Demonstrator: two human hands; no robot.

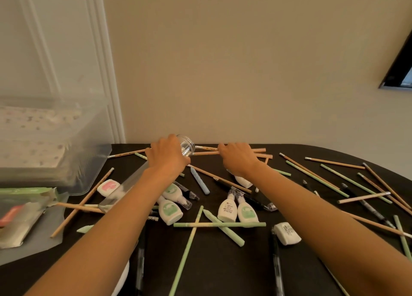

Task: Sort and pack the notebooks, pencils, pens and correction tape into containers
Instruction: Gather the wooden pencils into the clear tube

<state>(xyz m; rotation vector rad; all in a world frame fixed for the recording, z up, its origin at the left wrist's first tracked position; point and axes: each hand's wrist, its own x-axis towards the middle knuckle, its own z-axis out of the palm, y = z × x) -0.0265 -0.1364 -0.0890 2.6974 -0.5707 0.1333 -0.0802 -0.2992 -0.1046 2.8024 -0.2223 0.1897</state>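
Both my arms reach to the far edge of the black table (223, 262). My left hand (167, 154) grips a clear round jar (186, 146) lying on its side, mouth to the right. My right hand (237, 156) holds wooden pencils (206, 153) whose ends point at the jar's mouth. Several more wooden and green pencils (219, 225) lie scattered over the table. White correction tapes (227, 211) with green labels sit in the middle, and black pens (276, 264) lie near the front.
A large clear plastic bin (51, 153) holding patterned notebooks stands at the left. In front of it lie a flat clear lid (44, 233) and packaged items (20, 215). A beige wall rises right behind the table's far edge.
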